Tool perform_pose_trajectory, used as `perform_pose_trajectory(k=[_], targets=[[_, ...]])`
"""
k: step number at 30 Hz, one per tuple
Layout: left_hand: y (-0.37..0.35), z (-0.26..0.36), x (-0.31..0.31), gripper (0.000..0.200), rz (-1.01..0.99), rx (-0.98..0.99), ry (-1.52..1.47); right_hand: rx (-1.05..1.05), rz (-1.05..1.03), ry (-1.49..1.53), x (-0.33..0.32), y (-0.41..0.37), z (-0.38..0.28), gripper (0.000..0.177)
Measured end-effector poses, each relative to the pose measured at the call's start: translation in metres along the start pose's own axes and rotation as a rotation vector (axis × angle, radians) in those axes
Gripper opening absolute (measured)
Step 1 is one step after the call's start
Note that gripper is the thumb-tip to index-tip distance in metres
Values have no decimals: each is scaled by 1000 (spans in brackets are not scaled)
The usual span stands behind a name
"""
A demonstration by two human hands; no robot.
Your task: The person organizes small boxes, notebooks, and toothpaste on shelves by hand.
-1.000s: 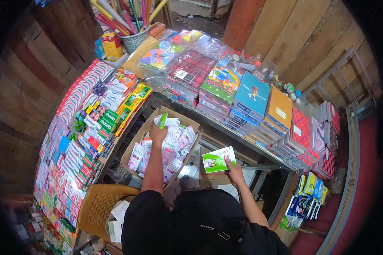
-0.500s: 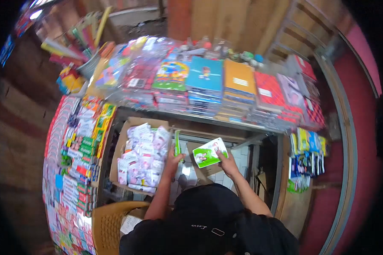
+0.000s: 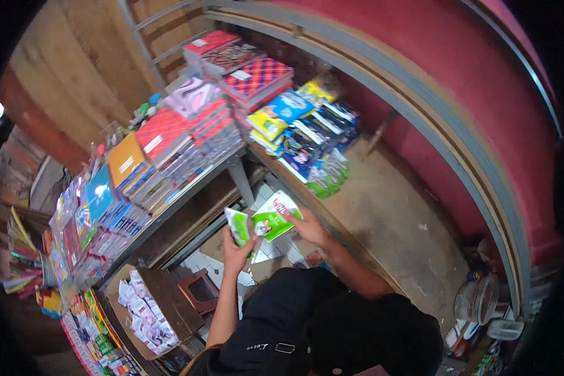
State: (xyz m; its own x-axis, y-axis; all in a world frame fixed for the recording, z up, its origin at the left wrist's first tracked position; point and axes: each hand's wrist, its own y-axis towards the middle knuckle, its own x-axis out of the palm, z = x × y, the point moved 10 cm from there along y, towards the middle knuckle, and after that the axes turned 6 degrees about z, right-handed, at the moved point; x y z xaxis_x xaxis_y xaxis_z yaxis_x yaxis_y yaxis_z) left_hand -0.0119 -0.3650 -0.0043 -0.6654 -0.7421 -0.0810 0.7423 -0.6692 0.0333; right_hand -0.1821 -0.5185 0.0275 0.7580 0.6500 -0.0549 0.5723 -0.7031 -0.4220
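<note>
My left hand (image 3: 234,255) is closed on a green and white packet (image 3: 238,225), held at a slant with its narrow side toward me. A second green and white packet (image 3: 274,214), flat and with a picture and red lettering on its front, is gripped at its right edge by my right hand (image 3: 311,229). The two packets are close together, above the tiled floor. Past my right hand, on the wooden shelf (image 3: 401,219), lie similar green packets (image 3: 329,175) beside dark blue packets (image 3: 316,133) and yellow and blue packs (image 3: 281,113).
Stacked notebooks (image 3: 169,141) line the counter at the left. A cardboard box (image 3: 175,301) of small white and pink packets stands low at the left, near a brown plastic chair or stool (image 3: 198,291). Clear plastic tubs (image 3: 476,299) sit at the lower right.
My view has swung to the right, bringing the wooden shelf and its packets nearer the middle. My hands have moved closer together, still holding the two packets.
</note>
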Motion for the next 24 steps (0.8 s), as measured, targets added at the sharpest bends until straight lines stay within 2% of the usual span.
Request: perform_pose_trajectory(k=[1, 3, 5, 6, 9, 10, 13, 14, 17, 18, 20, 24], targets=[[-1, 14, 38, 61, -58, -35, -107, -72, 25, 86, -28, -1, -2, 30], [2, 52, 103, 67, -132, 237, 80, -207, 71, 251, -90, -5, -1, 29], [5, 55, 157, 73, -235, 179, 147, -191, 241, 214, -149, -12, 9, 32], [-1, 106, 181, 74, -267, 245, 81, -219, 292, 246, -170, -21, 2, 32], [8, 105, 234, 72, -354, 232, -5, -298, 396, 200, -231, -18, 5, 30], [9, 111, 244, 70, -354, 225, -23, -316, 423, 162, -246, -21, 1, 31], [15, 107, 258, 70, -322, 256, 127, -281, 591, -229, -291, -14, 0, 34], [18, 102, 261, 71, -308, 294, 123, -350, 637, -317, -300, -8, -6, 37], [17, 120, 267, 72, -292, 297, 138, -387, 758, -542, -317, 15, -14, 38], [18, 118, 266, 72, -272, 317, 139, -416, 718, -449, -317, 24, -17, 38], [20, 108, 261, 73, -229, 351, 146, -398, 713, -461, -317, 45, -19, 37], [10, 100, 239, 69, -222, 199, 212, -387, 743, -527, -320, 86, -15, 34]])
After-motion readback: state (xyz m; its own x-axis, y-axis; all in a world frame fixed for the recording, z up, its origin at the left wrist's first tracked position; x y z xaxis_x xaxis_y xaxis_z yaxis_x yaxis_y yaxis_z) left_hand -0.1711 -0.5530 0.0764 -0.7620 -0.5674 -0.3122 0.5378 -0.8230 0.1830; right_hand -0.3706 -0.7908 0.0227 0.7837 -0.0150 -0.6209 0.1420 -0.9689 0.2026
